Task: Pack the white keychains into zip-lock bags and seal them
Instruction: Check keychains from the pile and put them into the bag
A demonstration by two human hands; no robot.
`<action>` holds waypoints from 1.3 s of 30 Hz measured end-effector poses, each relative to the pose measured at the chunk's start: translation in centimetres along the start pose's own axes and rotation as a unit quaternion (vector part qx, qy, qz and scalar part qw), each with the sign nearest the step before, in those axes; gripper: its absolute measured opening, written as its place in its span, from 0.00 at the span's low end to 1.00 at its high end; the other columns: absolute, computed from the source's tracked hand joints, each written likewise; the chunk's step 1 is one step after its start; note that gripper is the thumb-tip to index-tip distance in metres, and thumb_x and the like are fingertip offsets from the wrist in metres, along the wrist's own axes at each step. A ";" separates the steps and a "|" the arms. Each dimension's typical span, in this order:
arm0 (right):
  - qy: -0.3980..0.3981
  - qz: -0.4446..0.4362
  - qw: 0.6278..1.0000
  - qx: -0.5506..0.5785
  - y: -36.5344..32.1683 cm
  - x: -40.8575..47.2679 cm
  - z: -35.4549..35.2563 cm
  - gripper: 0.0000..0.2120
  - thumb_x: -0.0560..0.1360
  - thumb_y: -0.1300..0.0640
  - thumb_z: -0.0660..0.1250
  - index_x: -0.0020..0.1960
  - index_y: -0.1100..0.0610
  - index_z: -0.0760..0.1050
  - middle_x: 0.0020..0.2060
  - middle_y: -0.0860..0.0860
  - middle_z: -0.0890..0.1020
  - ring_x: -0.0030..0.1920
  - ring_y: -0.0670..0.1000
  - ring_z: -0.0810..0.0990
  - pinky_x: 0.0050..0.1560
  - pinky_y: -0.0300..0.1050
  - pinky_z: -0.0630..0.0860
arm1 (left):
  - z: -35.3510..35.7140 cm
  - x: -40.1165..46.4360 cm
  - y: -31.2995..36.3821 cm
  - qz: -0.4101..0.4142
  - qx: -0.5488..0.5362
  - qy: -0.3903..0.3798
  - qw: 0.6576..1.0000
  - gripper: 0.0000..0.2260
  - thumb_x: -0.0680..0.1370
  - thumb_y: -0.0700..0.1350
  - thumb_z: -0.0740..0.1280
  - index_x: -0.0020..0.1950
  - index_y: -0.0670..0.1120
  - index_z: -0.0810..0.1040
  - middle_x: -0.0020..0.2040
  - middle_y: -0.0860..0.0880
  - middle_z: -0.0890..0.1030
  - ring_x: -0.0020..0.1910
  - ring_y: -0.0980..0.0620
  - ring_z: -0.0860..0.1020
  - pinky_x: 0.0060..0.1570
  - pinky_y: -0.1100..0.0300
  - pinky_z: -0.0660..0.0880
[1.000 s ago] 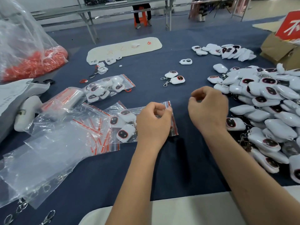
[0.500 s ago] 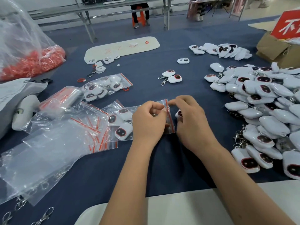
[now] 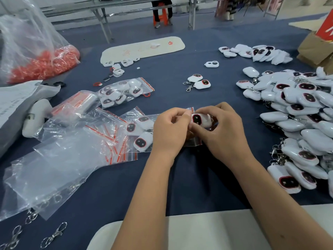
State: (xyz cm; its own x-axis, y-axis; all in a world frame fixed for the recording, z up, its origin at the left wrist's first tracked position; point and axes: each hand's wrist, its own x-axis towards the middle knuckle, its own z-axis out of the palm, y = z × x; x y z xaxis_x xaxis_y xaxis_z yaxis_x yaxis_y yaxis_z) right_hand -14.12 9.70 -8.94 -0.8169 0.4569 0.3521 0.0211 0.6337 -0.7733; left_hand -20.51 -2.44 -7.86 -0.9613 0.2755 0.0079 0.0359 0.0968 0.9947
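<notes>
Both hands meet at the mouth of a zip-lock bag point(image 3: 144, 130) on the blue tablecloth point(image 3: 180, 177). Left hand point(image 3: 169, 130) pinches the bag's red-striped edge. Right hand point(image 3: 221, 129) grips a white keychain point(image 3: 200, 120) at the opening. Two keychains point(image 3: 138, 132) lie inside. Loose keychain pile point(image 3: 297, 114) to the right; empty bags point(image 3: 72, 150) and a filled bag point(image 3: 122, 91) to the left.

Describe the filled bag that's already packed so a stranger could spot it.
Start at the big clear sack of orange bits at far left. Just right of it lies a small zip-lock bag stuffed with white keychains. Unlike the flat empty bags nearby, it bulges.
</notes>
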 end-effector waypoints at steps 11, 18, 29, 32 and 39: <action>-0.067 0.162 0.900 0.398 -0.7 0.4 0.5 0.12 0.87 0.54 0.59 0.48 0.57 0.74 0.34 0.50 0.80 0.30 0.49 0.76 0.28 0.42 0.72 | -0.6 -0.3 0.5 -0.003 -0.068 -0.059 0.996 0.04 0.81 0.40 0.71 0.51 0.42 0.85 0.43 0.36 0.85 0.37 0.45 0.82 0.40 0.51 0.83; -0.079 0.150 0.903 0.395 -0.2 0.8 1.0 0.10 0.85 0.59 0.64 0.60 0.56 0.84 0.55 0.59 0.86 0.50 0.58 0.86 0.44 0.52 0.83 | -0.7 0.0 0.3 -0.037 -0.075 -0.004 0.996 0.07 0.80 0.39 0.68 0.46 0.43 0.85 0.34 0.43 0.82 0.30 0.51 0.79 0.33 0.59 0.81; -0.047 0.113 0.927 0.355 0.2 0.8 0.9 0.10 0.84 0.65 0.65 0.56 0.58 0.86 0.49 0.54 0.89 0.50 0.54 0.87 0.52 0.50 0.83 | -0.7 -0.1 0.6 -0.058 -0.069 -0.018 0.996 0.05 0.81 0.38 0.69 0.46 0.40 0.83 0.38 0.47 0.84 0.36 0.51 0.82 0.35 0.60 0.82; -0.052 0.111 0.928 0.351 0.1 0.7 1.0 0.11 0.84 0.65 0.65 0.56 0.59 0.85 0.49 0.53 0.89 0.49 0.51 0.88 0.50 0.46 0.82 | -0.6 -0.2 0.6 -0.057 -0.054 -0.019 0.997 0.06 0.82 0.38 0.68 0.49 0.38 0.82 0.38 0.46 0.84 0.35 0.52 0.82 0.34 0.61 0.81; -0.055 0.107 0.932 0.342 0.2 0.7 1.0 0.12 0.84 0.65 0.64 0.55 0.56 0.86 0.48 0.51 0.89 0.48 0.51 0.88 0.49 0.45 0.83 | -1.0 -0.3 0.8 -0.074 -0.053 -0.040 0.995 0.06 0.82 0.39 0.68 0.46 0.41 0.81 0.37 0.46 0.85 0.33 0.51 0.84 0.33 0.60 0.81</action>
State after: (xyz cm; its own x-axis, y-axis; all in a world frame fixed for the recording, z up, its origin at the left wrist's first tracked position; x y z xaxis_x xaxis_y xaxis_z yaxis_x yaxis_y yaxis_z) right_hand -15.27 9.49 -9.37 -0.8915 0.4359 0.1237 -0.1508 -0.0281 -0.9882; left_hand -20.43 -3.39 -6.91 -0.9286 0.3422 -0.1434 -0.1375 0.0417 0.9896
